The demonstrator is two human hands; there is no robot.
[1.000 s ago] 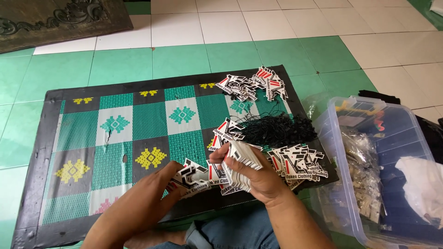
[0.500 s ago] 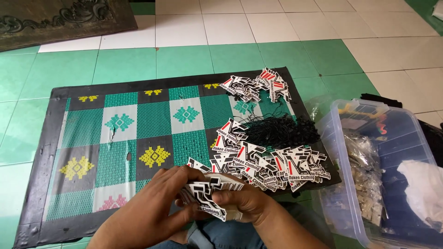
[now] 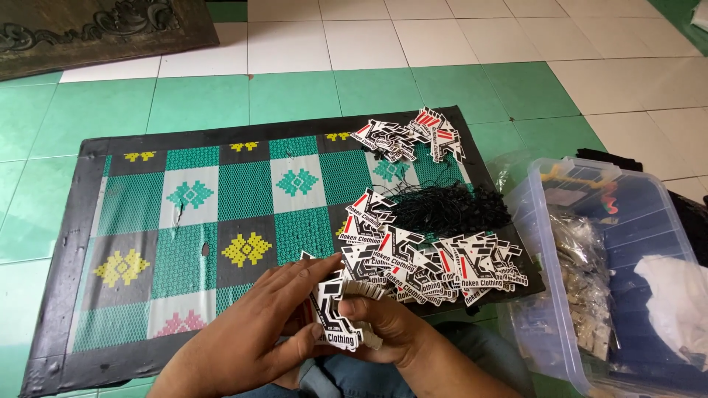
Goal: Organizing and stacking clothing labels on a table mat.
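The person sits on the floor with both hands low over the near edge of the mat (image 3: 221,221). The right hand (image 3: 391,328) is closed around a small stack of tags (image 3: 335,317), black and white with a bit of red, and holds it just above the knees. The left hand (image 3: 251,332) lies against the same stack from the other side, its thumb under the front tag and its fingers (image 3: 310,269) stretched over the top, so both hands are clamped on the stack. Just behind the hands a loose heap of the same tags (image 3: 435,265) is spread on the mat, and touching its far side is a bundle of black strings (image 3: 446,210). A smaller heap (image 3: 413,136) lies near the far edge of the mat, well apart from the hands. To the right, beside the mat, stands a clear plastic bin (image 3: 531,221) with small bags and a white cloth inside.
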